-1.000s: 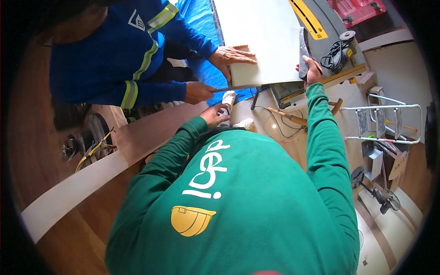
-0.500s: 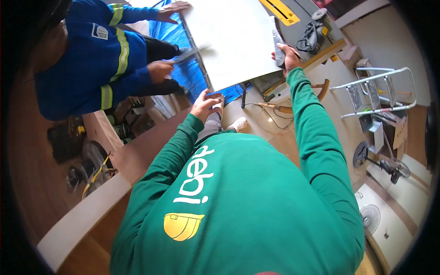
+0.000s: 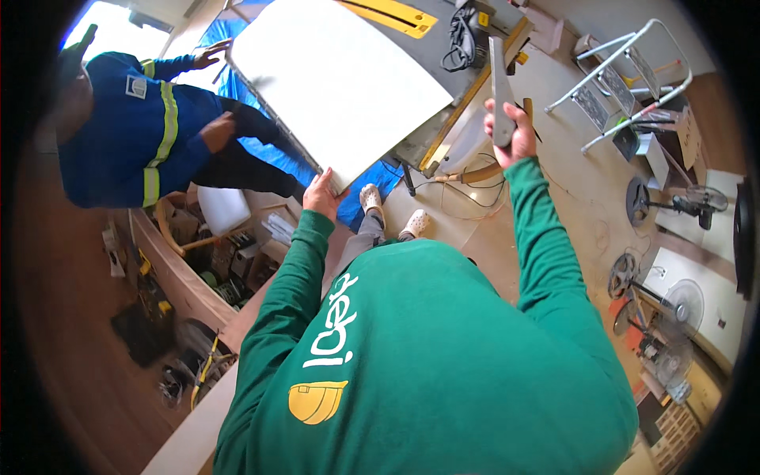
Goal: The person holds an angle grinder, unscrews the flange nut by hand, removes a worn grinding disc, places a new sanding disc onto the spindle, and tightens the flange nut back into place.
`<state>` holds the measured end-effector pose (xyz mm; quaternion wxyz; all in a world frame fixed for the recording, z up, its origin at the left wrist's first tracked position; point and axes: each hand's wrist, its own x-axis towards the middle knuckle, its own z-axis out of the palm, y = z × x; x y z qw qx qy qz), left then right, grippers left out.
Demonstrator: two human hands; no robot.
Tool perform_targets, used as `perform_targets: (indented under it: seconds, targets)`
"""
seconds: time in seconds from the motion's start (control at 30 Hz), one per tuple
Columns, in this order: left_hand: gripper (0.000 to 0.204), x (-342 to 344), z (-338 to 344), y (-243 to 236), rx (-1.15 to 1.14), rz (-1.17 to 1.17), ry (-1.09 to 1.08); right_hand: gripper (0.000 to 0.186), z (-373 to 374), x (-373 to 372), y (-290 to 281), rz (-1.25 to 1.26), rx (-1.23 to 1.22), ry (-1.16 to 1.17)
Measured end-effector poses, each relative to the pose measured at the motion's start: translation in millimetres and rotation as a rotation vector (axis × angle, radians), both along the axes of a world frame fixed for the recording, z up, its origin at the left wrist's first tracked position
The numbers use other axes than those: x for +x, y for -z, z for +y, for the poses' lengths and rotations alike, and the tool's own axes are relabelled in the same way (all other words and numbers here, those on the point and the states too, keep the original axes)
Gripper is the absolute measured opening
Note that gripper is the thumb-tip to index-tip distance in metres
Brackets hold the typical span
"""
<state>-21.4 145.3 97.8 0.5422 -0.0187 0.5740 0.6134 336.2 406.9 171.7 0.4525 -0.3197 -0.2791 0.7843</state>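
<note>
A large white panel (image 3: 340, 87) lies at the upper middle on a grey work table (image 3: 475, 36). My left hand (image 3: 322, 196) grips its near corner, fingers closed on the edge. Raised to the right of the panel and apart from it, my right hand (image 3: 513, 133) is wrapped round a long, flat, tapering grey tool (image 3: 499, 87), held upright; its exact kind is unclear. At the left stands a co-worker in a blue top (image 3: 127, 119). One of the co-worker's hands (image 3: 212, 54) touches the panel's far left corner; the other (image 3: 218, 132) is blurred.
A yellow slotted plate (image 3: 388, 16) and a black coiled cable (image 3: 465, 36) are on the table. Blue sheeting (image 3: 261, 150) shows beneath the panel. To the right stand a step ladder (image 3: 625, 87) and several fans (image 3: 685, 301). A wooden bin (image 3: 190, 277) of materials is at the left.
My right hand has lifted the grey tool off the panel's right edge. My left hand has closed on the near corner. The co-worker's lower hand has drawn back from the panel.
</note>
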Motion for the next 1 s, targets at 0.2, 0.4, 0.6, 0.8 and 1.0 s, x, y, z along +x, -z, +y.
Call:
perform_targets:
  seconds: [0.2, 0.4, 0.6, 0.8, 1.0]
  targets:
    - [0.031, 2.1, 2.4, -0.9, 0.009, -0.029, 0.075, 0.045, -67.6, 96.8, 6.6, -0.133, -0.013, 0.244]
    - [0.025, 20.5, 7.6, -2.2, 0.086, -0.083, 0.174, 0.047, -124.4, 138.1, 44.6, -0.212, -0.175, 0.388]
    - [0.020, 61.8, 5.7, -1.7, 0.029, -0.192, 0.276, 0.048, -143.1, 145.2, 58.2, -0.206, -0.212, 0.441]
    - [0.023, 105.5, 14.4, -11.1, -0.059, -0.286, 0.435, 0.050, -145.9, 143.8, 56.4, -0.195, -0.226, 0.457]
    - [0.029, 116.0, 25.2, -23.9, -0.143, -0.166, 0.558, 0.040, -158.4, 122.7, 37.3, -0.091, -0.226, 0.486]
